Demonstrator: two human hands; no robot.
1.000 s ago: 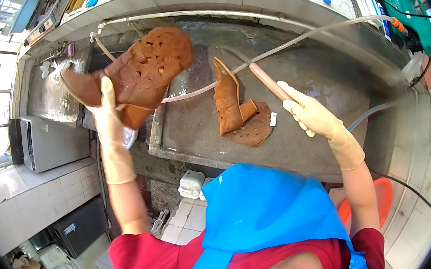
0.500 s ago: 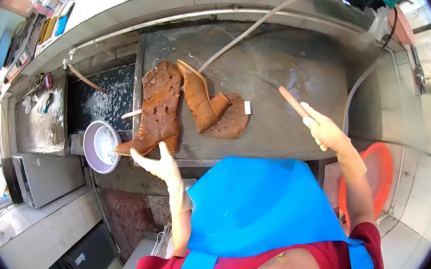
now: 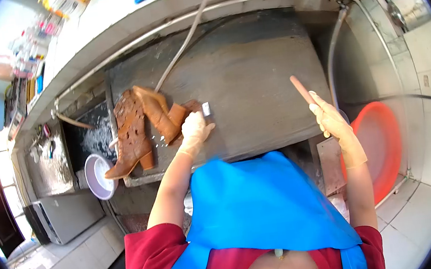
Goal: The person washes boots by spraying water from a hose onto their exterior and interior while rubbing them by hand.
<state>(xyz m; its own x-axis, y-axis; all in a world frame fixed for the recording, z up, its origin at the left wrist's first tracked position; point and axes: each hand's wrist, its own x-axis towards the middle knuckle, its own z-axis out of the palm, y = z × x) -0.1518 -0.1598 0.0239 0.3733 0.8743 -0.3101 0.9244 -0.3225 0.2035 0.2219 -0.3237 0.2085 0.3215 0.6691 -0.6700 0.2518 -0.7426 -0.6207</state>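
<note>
My left hand (image 3: 195,130), in a pale thin glove, is closed on the shaft of a brown leather boot (image 3: 155,109) lying on its side. Its fingers curl at the shaft's top edge, by a white tag (image 3: 206,109); part of that shaft is hidden under the hand. Just left, a second brown boot (image 3: 131,133) with cut-out patterns lies with its toe over the slab's front edge. Away to the right, my gloved right hand (image 3: 331,120) grips a pinkish-brown hose end (image 3: 302,90), pointing up and left above the slab.
Both boots rest on a wet grey stone slab (image 3: 252,87). A white basin (image 3: 99,175) stands at the left near a dark sink (image 3: 93,137). An orange tub (image 3: 380,153) is low on the right. A pale hose (image 3: 188,36) crosses the slab's back, and bottles (image 3: 38,46) line the ledge.
My left hand has moved from beside the left boot's toe onto the other boot's shaft. The view has shifted right. Spray seen earlier at the hose tip is not visible now.
</note>
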